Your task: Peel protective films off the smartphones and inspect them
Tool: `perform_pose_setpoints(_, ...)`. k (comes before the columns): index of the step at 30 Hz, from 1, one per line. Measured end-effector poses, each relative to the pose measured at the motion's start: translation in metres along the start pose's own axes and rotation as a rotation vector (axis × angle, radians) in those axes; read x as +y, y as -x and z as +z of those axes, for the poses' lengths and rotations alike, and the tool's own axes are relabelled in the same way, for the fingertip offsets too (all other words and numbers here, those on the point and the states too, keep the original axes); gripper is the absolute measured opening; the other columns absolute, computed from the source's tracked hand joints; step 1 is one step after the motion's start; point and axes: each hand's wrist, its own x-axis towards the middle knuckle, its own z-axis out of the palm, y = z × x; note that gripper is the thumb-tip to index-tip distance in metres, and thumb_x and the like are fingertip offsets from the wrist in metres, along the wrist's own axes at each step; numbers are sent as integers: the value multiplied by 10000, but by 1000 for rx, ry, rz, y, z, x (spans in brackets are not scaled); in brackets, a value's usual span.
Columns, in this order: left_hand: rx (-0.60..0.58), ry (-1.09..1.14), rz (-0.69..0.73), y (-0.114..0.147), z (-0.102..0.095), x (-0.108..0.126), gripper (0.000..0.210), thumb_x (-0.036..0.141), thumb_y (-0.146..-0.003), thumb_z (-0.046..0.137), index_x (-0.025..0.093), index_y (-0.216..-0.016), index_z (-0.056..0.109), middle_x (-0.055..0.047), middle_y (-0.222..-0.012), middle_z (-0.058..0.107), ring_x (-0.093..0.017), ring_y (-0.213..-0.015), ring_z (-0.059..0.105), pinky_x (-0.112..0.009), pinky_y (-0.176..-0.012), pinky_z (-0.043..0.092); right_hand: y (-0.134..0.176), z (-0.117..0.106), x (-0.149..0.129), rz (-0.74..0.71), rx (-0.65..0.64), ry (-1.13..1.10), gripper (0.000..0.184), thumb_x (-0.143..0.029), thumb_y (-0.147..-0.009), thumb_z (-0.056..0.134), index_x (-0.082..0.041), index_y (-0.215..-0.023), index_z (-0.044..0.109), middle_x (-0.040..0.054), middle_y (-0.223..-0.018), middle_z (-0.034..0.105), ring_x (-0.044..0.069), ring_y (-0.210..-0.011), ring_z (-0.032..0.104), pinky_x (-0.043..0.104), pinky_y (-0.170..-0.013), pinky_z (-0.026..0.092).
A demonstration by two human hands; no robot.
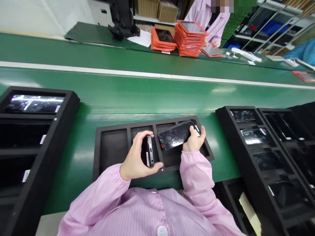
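Observation:
My left hand grips a smartphone between thumb and fingers. That phone's bottom edge, with its charging port, faces up towards me, and a white label shows on its side. With my right hand I hold a second smartphone by its right end, thumb on top. Its dark screen faces up, tilted slightly, with white labels under my thumb and a small red mark at the left end. Both phones are over a black compartment tray lying on the green bench; whether either one touches it I cannot tell.
A black tray of phones stands at left, more phone trays at right. Across the green bench runs a white strip. Beyond it are stacks of red-wrapped devices and another person in a pink sleeve.

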Motion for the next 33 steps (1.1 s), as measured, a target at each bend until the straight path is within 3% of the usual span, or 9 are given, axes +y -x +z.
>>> perform_pose_setpoints(8,5,3,-7,-1,-1,-1,768,302,-632,758,245,-1287,361,-103,-1190,488,-301,-1147,506,-518,-1029,423,5,4,-10,-1,-39,37,1055,-503,-722,699,-195,-1510,69,158,-1567,195,253,-1424,332,452,-1192,297)
perform_pose_setpoints(12,9,12,6,-1,-1,-1,765,303,-643,754,239,-1294,358,-104,-1198,488,-305,-1163,499,-532,-1045,409,6,-10,-17,55,-128,45,1061,-506,-749,680,-173,-1513,23,180,-1454,399,264,-1333,467,489,-1132,382)
perform_pose_setpoints(15,14,14,5,-1,-1,0,773,309,-637,761,240,-1290,354,-107,-1202,489,-312,-1164,500,-541,-1042,412,16,-17,-26,45,-113,65,1033,-476,-784,642,-199,-1508,-42,192,-1464,370,271,-1327,471,536,-1124,368)
perform_pose_setpoints(18,4,26,-17,-2,-1,2,772,304,-627,767,244,-1278,357,-110,-1211,486,-316,-1162,502,-547,-1038,418,39,-18,-46,-249,-24,137,923,-390,-812,640,-246,-1502,46,160,-1522,255,265,-1410,349,550,-1167,285)
perform_pose_setpoints(23,-9,59,-42,-5,-1,5,758,265,-623,756,251,-1270,361,-102,-1197,490,-311,-1147,510,-564,-1046,405,74,-12,-82,-863,-62,176,620,-305,-820,633,-231,-1376,368,125,-1420,398,316,-1386,367,605,-1121,333)
perform_pose_setpoints(25,-2,62,-38,-6,-1,6,749,258,-625,749,251,-1268,363,-99,-1192,490,-308,-1138,514,-560,-1037,411,76,-8,-90,-929,-212,128,492,-285,-804,646,-231,-1267,489,114,-1282,516,329,-1300,464,615,-1072,388)
perform_pose_setpoints(27,7,55,-32,-6,0,6,746,263,-619,746,248,-1262,367,-98,-1183,495,-310,-1126,519,-557,-1025,418,77,-6,-95,-855,-492,26,362,-250,-802,648,-234,-1159,587,91,-1120,594,301,-1169,559,563,-1006,466)
perform_pose_setpoints(30,32,29,-14,-6,3,5,733,266,-619,731,245,-1257,372,-99,-1174,504,-312,-1115,526,-550,-1002,426,84,-5,-98,-476,-954,-112,389,-254,-823,648,-256,-1211,621,89,-1184,589,252,-1101,588,453,-935,534)
perform_pose_setpoints(33,64,0,27,-5,6,5,731,247,-624,694,242,-1277,366,-104,-1184,512,-308,-1107,534,-543,-983,429,100,-8,-100,-74,-1223,-181,560,-265,-822,663,-297,-1366,532,76,-1407,498,266,-1279,506,450,-1044,487)
